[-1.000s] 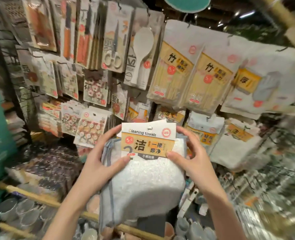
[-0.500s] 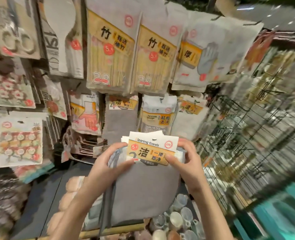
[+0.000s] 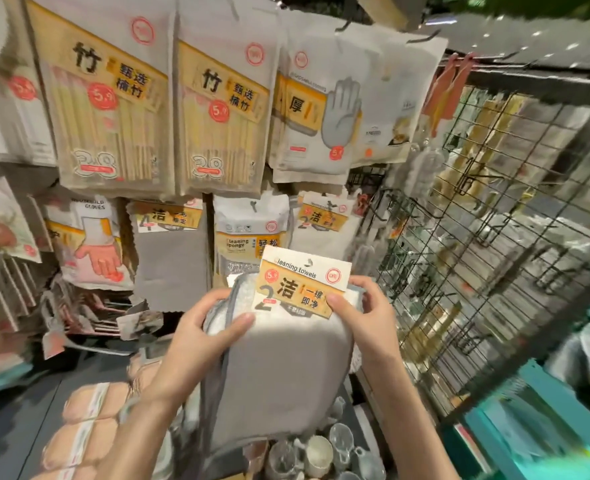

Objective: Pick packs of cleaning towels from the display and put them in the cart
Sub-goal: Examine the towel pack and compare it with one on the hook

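Soft grey cloth sags between two hands: the left hand (image 3: pixel 203 336) pinches the towel edge, the right hand (image 3: pixel 366 315) pinches the stiff card header. This pack of cleaning towels (image 3: pixel 279 355), held before the hanging display (image 3: pixel 169 109), looks light and floppy; the header seems the firmest hold.

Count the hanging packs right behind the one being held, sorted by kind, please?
Bamboo chopstick packs: 2
Glove packs: 2
Cleaning sponge pack: 1
Cloth or towel packs on hooks: 2
Held pack of cleaning towels: 1
Total: 8
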`<state>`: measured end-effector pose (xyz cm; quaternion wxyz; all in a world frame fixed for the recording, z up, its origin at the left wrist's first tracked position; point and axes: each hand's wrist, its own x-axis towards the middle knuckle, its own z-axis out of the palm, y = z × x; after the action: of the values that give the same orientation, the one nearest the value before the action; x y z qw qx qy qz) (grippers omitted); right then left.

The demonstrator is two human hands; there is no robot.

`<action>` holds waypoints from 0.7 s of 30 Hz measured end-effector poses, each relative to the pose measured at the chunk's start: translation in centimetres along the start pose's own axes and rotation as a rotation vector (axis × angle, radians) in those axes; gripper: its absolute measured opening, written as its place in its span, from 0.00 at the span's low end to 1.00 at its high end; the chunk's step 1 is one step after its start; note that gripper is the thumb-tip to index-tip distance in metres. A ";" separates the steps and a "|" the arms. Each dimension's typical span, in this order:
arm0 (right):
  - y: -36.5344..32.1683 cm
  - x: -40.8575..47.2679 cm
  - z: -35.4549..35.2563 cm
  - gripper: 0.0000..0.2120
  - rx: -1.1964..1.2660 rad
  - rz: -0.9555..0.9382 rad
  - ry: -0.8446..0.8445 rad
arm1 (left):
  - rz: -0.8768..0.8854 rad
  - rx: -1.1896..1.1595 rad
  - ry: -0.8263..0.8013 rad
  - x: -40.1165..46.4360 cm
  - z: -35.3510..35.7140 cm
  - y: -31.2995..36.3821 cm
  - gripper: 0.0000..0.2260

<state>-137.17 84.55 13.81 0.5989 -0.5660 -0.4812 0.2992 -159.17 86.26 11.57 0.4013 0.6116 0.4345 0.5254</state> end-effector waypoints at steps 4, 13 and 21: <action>0.7 4.3 -3.0 0.11 0.085 0.064 -0.011 | 0.044 0.049 0.124 1.4 3.3 -0.2 0.12; 3.0 15.3 -6.4 0.13 0.051 0.043 -0.154 | -0.028 0.127 0.368 3.1 6.7 -1.4 0.17; 4.7 20.9 -4.2 0.13 0.018 -0.033 -0.169 | -0.027 0.144 0.527 2.7 4.5 0.1 0.15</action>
<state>-124.94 102.65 14.64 0.5660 -0.5252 -0.5365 0.3404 -154.48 88.66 11.93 0.2371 0.4750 0.5682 0.6287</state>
